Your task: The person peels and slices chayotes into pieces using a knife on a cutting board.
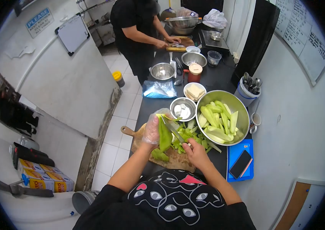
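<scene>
My left hand (151, 129), in a clear plastic glove, grips a long light-green vegetable piece (165, 135) held above the cutting board. In my right hand (197, 152) is a knife (173, 129), its blade lying against the upper part of that piece. Beneath both hands, the wooden cutting board (181, 164) carries heaped green peelings (187, 136) and another green piece (159, 155). Just to the right, a large metal bowl (243, 115) holds several pale-green peeled pieces (218, 119). I cannot make out the vegetable's exact kind.
Beyond the board stand a small metal bowl with white contents (182, 109), a bowl of pale yellow blocks (195, 92), a blue-silver packet (159, 89) and a red mug (194, 73). A phone (240, 163) lies at right. A co-worker (136, 34) cuts at the far end.
</scene>
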The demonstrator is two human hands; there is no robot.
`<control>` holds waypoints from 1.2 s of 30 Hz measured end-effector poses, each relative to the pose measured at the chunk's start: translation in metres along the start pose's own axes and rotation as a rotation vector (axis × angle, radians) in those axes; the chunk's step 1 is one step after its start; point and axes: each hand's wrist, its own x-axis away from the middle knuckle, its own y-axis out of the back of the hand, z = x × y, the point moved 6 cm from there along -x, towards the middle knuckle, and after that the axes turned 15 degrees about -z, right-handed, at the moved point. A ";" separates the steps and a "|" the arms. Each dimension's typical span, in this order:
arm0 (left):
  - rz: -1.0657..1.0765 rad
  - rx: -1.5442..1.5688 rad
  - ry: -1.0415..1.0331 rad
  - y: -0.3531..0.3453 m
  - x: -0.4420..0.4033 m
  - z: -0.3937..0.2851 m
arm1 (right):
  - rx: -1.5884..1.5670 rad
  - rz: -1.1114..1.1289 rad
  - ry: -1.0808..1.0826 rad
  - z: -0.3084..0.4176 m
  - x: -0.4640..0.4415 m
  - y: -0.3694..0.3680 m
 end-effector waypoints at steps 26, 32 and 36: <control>-0.368 0.186 0.507 0.047 -0.015 0.052 | -0.087 0.141 -0.230 -0.060 0.015 -0.005; -0.245 0.367 0.376 0.011 -0.020 0.020 | 0.027 0.047 0.018 -0.004 0.024 0.019; -0.006 0.525 0.213 -0.009 -0.024 -0.002 | 0.067 0.060 0.069 0.013 0.030 0.022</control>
